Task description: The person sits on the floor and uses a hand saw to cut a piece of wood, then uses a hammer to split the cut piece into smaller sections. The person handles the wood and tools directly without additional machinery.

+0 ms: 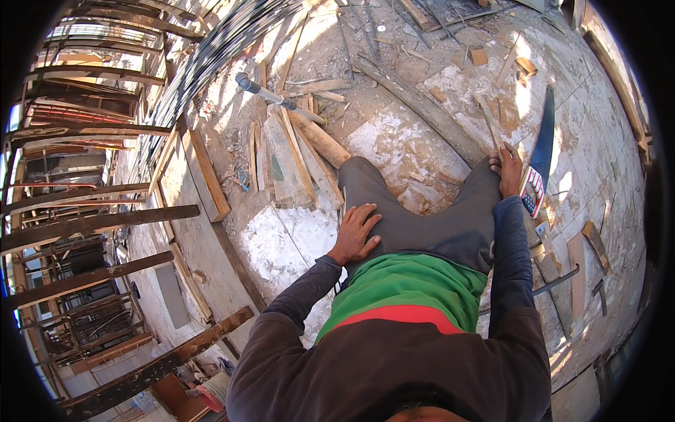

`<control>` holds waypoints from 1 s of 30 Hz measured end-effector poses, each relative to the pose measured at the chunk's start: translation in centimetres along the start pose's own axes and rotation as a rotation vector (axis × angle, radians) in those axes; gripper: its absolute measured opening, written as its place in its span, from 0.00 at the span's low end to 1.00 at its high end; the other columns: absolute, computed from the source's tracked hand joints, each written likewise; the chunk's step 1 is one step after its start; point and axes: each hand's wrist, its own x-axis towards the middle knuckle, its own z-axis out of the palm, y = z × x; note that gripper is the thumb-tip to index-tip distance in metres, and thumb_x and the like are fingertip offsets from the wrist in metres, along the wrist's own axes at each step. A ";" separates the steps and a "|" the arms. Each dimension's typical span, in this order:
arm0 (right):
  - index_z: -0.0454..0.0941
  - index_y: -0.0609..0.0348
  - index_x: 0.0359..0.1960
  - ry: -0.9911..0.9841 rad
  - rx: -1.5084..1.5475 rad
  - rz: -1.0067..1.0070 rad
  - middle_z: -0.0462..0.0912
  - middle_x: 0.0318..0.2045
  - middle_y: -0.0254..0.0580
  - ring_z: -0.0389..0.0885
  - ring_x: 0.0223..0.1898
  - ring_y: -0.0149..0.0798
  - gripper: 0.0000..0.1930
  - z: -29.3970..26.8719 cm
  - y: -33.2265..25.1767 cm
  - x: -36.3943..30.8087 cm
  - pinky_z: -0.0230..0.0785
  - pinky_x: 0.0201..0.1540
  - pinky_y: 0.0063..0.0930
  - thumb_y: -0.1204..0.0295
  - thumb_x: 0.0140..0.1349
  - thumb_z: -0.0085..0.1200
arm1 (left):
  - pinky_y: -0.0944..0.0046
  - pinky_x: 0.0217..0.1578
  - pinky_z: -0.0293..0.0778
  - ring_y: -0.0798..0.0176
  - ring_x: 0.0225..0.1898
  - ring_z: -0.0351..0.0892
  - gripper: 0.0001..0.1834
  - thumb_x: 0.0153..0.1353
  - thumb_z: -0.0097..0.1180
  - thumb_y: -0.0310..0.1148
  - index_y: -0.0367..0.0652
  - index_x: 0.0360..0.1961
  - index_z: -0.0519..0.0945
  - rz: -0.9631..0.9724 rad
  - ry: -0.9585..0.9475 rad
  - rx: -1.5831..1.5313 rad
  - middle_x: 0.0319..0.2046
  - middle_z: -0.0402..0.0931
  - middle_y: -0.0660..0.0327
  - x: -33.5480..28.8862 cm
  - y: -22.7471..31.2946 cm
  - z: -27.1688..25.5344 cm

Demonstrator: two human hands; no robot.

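Note:
My left hand (356, 233) lies flat on my left thigh, its fingers spread and holding nothing. Near my right knee, my right hand (509, 171) is closed around the lower end of a thin wooden strip (486, 118), which points up and slightly left. Just right of that hand is a handsaw (543, 137) with a dark blade and a red, white and blue handle. A long weathered plank (422, 105) runs diagonally along the floor toward my right knee.
Cut timber pieces (285, 163) and a grey metal pipe (271, 93) lie ahead on the left. Bundled steel rods (204, 77) stretch behind them. Wooden beams (98, 225) fill the left side. A curved metal bar (559, 281) and a hammer (600, 296) lie at right.

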 end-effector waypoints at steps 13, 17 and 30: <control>0.71 0.62 0.60 0.016 -0.073 -0.008 0.84 0.31 0.39 0.81 0.26 0.28 0.19 -0.5 0.7 0.8 0.73 0.26 0.19 0.67 0.71 0.49 | 0.24 0.61 0.53 0.35 0.72 0.50 0.77 0.37 0.64 0.77 0.37 0.75 0.40 -1.610 0.227 -0.094 0.72 0.46 0.35 6.9 -14.7 -2.4; 0.72 0.62 0.59 0.012 -0.074 -0.004 0.84 0.31 0.38 0.81 0.25 0.28 0.19 0.1 0.6 0.9 0.73 0.26 0.18 0.66 0.71 0.49 | 0.35 0.60 0.63 0.38 0.66 0.63 0.66 0.37 0.70 0.69 0.34 0.68 0.56 -1.556 0.426 -0.058 0.65 0.60 0.35 3.6 -17.9 -1.4; 0.63 0.54 0.69 -0.120 -0.814 -0.440 0.80 0.53 0.52 0.82 0.49 0.47 0.33 2.7 0.5 -1.3 0.75 0.49 0.36 0.56 0.66 0.57 | 0.54 0.48 0.76 0.43 0.45 0.81 0.41 0.43 0.73 0.41 0.21 0.51 0.68 -1.347 0.750 -0.588 0.45 0.77 0.37 1.5 -19.7 -2.1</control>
